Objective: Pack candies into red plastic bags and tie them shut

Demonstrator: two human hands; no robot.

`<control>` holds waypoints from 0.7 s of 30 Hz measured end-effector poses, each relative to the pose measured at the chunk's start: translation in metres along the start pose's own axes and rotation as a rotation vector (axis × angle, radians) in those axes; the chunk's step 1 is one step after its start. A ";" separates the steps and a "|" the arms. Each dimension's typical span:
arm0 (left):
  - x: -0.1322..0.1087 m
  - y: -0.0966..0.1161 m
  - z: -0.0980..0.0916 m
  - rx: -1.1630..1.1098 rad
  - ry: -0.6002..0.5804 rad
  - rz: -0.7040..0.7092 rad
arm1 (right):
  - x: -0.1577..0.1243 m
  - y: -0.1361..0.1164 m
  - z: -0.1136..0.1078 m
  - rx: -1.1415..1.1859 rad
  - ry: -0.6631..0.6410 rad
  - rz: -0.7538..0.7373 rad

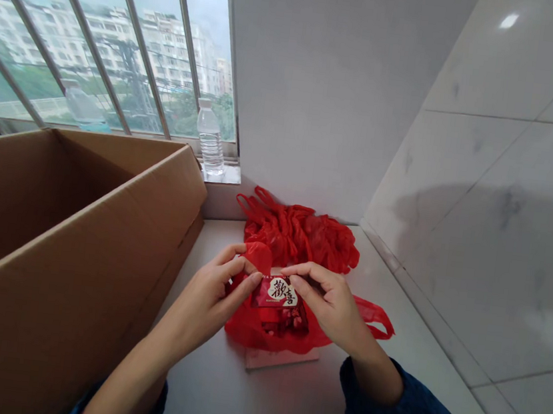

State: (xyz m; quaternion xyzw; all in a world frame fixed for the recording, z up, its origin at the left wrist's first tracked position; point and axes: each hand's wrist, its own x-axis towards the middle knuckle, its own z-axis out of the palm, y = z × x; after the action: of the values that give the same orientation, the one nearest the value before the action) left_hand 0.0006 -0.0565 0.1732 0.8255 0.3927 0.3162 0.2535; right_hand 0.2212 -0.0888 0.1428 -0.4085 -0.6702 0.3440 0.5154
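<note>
A small red packet (pixel 279 292) with a white patch and dark characters is held up between my two hands. My left hand (pixel 227 280) pinches its left edge, with the thumb and fingers together. My right hand (pixel 328 299) grips its upper right corner between thumb and fingers. Beneath the packet lies a spread red plastic bag (pixel 246 327), one handle loop out to the right. More dark red packets (pixel 292 322) lie on this bag. A flat pale pink item (pixel 282 360) sticks out from under the bag's front edge.
A large open cardboard box (pixel 99 252) fills the left side. Bunched red bags (pixel 298 233) lie at the back of the white surface (pixel 252 405). A clear bottle (pixel 210 140) stands on the sill by the barred window. A tiled wall (pixel 492 260) rises on the right.
</note>
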 end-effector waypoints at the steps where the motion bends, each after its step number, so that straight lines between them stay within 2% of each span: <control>1: 0.000 0.000 0.000 -0.003 0.001 -0.006 | 0.000 0.000 0.000 0.000 -0.003 -0.004; 16: -0.001 0.001 -0.001 0.026 -0.004 0.033 | 0.001 -0.001 0.004 -0.050 -0.015 -0.036; 21: -0.004 0.004 -0.003 0.080 0.004 0.002 | -0.003 -0.007 -0.004 -0.213 -0.032 -0.099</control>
State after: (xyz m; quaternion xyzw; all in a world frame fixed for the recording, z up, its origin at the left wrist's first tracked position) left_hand -0.0018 -0.0617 0.1769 0.8349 0.4046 0.3021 0.2190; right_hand 0.2246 -0.0946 0.1487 -0.4219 -0.7305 0.2515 0.4745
